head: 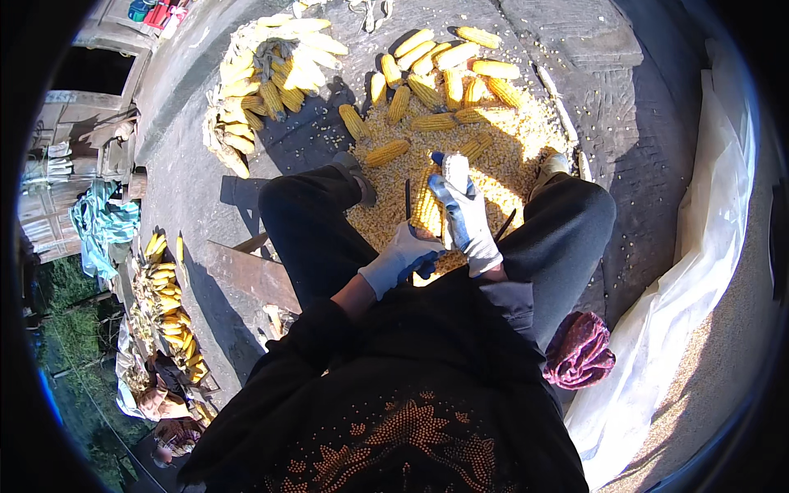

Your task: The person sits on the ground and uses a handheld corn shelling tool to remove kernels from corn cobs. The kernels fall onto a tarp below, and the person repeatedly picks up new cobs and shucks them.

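Both my hands wear white gloves with blue coated palms, close together between my knees. My left hand grips the lower end of a yellow corn ear, which points away from me. In my right hand is a pale cob, upper end sticking out past the fingers; it looks bare of yellow kernels. Below them spreads a heap of loose corn kernels. Whole yellow ears lie on and behind the heap. Two thin dark bars stand on either side of my hands, partly hidden.
Husked-back corn bunches lie at the upper left, and more ears at the far left. Beside my left leg is a wooden board. A maroon cloth and white plastic sheeting lie to my right, with spread grain beyond.
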`<action>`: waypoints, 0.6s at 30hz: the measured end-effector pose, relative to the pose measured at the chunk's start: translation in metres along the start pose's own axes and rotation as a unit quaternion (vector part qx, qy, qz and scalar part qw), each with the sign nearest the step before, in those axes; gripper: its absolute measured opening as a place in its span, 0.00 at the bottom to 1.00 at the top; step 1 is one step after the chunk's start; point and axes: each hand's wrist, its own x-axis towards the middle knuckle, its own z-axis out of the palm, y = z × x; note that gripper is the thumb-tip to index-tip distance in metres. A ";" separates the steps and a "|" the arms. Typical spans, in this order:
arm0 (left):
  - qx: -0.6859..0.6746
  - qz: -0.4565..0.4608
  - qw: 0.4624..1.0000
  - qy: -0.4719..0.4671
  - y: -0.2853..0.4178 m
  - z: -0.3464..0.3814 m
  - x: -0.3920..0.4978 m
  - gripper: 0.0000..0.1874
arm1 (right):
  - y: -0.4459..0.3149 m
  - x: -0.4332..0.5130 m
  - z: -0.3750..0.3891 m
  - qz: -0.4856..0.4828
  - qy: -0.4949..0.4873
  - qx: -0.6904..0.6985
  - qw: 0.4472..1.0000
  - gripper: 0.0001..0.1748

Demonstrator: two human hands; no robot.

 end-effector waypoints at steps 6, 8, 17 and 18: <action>-0.264 -0.075 0.941 -0.196 -0.024 -0.009 0.010 0.05 | 0.030 0.011 0.000 -0.160 0.179 -0.058 0.969 0.15; -0.173 -0.046 0.968 -0.173 -0.009 -0.005 0.000 0.08 | 0.024 0.016 -0.010 -0.055 0.122 0.052 0.990 0.16; -0.060 -0.041 0.992 -0.104 -0.001 0.002 -0.001 0.10 | 0.016 -0.001 -0.007 -0.062 0.093 -0.018 0.994 0.25; -0.061 -0.049 0.991 -0.113 -0.002 0.001 0.000 0.10 | 0.018 0.002 -0.006 -0.102 0.143 -0.055 0.983 0.23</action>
